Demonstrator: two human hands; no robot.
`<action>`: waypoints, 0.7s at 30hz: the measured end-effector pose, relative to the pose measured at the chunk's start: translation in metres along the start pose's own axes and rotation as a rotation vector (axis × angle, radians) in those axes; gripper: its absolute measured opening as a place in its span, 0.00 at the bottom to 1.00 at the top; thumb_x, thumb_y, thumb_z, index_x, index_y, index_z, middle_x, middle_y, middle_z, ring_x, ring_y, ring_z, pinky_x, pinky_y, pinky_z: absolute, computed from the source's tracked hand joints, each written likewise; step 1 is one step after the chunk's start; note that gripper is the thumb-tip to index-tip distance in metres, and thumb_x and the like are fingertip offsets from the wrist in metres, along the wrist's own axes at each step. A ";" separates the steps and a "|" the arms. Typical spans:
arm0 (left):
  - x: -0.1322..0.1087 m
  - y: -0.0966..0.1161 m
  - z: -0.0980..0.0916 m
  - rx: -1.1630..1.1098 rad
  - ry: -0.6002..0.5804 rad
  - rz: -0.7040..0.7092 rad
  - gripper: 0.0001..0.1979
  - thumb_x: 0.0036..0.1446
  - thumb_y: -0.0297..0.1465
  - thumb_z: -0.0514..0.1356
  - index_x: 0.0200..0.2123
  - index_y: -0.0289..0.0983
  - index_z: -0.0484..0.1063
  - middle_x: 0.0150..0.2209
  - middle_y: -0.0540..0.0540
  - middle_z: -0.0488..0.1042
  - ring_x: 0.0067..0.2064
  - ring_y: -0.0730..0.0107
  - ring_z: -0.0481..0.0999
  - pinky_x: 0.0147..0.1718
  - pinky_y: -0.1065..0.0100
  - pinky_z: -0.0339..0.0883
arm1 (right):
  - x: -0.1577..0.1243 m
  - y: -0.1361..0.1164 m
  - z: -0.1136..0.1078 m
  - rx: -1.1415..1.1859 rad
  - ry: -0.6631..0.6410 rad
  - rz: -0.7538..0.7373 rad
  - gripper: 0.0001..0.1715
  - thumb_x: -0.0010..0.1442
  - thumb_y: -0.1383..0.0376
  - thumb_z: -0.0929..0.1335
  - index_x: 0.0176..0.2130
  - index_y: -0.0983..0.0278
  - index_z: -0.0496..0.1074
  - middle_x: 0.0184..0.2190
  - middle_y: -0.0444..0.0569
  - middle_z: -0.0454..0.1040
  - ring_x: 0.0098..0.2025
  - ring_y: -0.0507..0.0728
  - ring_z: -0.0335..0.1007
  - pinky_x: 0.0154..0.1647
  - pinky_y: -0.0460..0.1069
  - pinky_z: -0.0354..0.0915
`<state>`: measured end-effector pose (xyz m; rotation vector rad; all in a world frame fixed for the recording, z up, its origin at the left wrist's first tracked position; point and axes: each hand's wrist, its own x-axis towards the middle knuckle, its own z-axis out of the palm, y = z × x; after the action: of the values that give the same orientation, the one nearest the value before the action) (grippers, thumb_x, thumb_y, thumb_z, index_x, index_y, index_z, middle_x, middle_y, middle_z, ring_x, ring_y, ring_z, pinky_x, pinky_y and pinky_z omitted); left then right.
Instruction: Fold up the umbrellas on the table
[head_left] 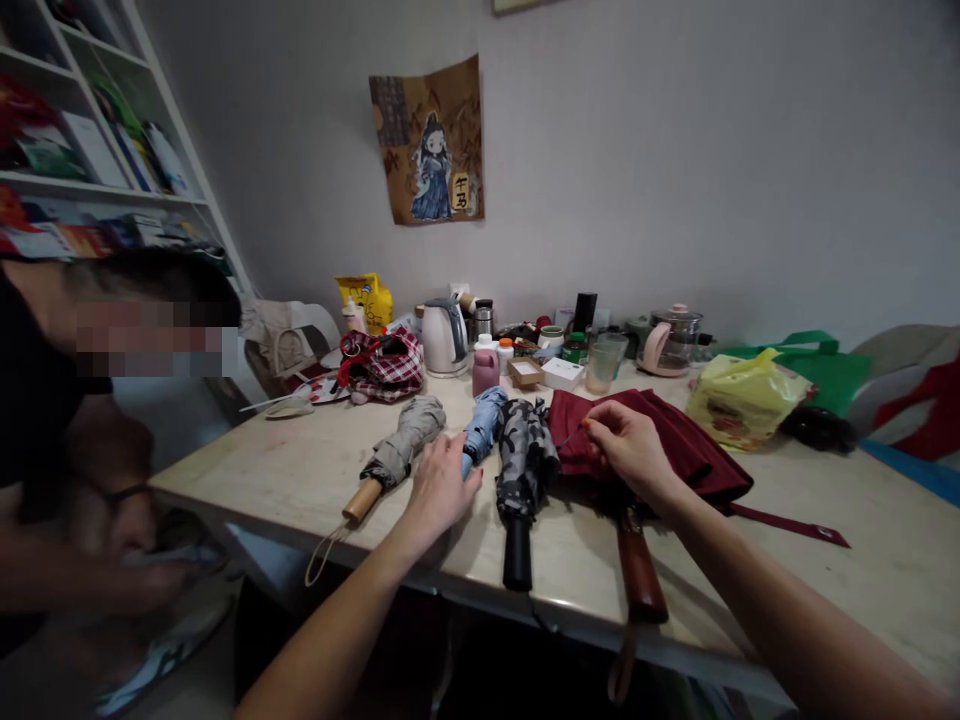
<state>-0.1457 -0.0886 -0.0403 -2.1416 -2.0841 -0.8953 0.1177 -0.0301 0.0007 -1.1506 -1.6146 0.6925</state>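
My left hand (441, 487) lies over the handle end of a folded light blue umbrella (486, 420), whose handle passes between thumb and fingers. Its palm side is hidden. My right hand (628, 445) is closed in a pinch on a thin dark strip (574, 434), above the burgundy umbrella (675, 440); where the strip is attached is unclear. Between my hands lies a grey camouflage umbrella (525, 455) with a black handle. The burgundy one is loosely folded, with a brown handle (639, 570). A grey-beige umbrella (405, 440) with a wooden handle lies left of my left hand.
Behind the umbrellas stand a kettle (444, 338), a pink bottle (485, 371), small boxes (562, 373) and a plastic cup (604, 362). A yellow bag (742, 395) sits at right, a plaid cloth bag (386, 362) at left. Another person (45, 430) bends beside the table's left end.
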 end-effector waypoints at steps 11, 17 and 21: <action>0.024 -0.062 0.021 -0.351 -0.217 -0.264 0.29 0.51 0.22 0.57 0.58 0.28 0.62 0.39 0.40 0.79 0.33 0.66 0.78 0.33 0.68 0.68 | -0.002 0.008 -0.008 -0.666 -0.126 -0.361 0.12 0.62 0.62 0.64 0.36 0.64 0.75 0.33 0.51 0.68 0.33 0.56 0.68 0.38 0.49 0.63; -0.008 -0.069 0.005 -0.489 -0.161 -0.217 0.31 0.45 0.23 0.59 0.56 0.29 0.64 0.36 0.45 0.76 0.29 0.71 0.72 0.28 0.71 0.63 | 0.025 -0.023 0.059 -0.628 -0.439 -0.521 0.19 0.62 0.71 0.63 0.51 0.64 0.72 0.41 0.53 0.71 0.39 0.56 0.69 0.41 0.47 0.62; -0.029 -0.060 -0.011 -0.370 -0.141 -0.053 0.29 0.45 0.24 0.59 0.55 0.33 0.67 0.29 0.51 0.70 0.28 0.73 0.67 0.29 0.71 0.59 | 0.043 -0.022 0.109 -0.630 -0.565 -0.583 0.23 0.59 0.75 0.62 0.53 0.66 0.71 0.38 0.53 0.71 0.35 0.55 0.67 0.37 0.47 0.59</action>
<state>-0.2040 -0.1125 -0.0652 -2.3939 -2.1934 -1.2596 0.0058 0.0106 -0.0007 -0.8447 -2.6256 0.1065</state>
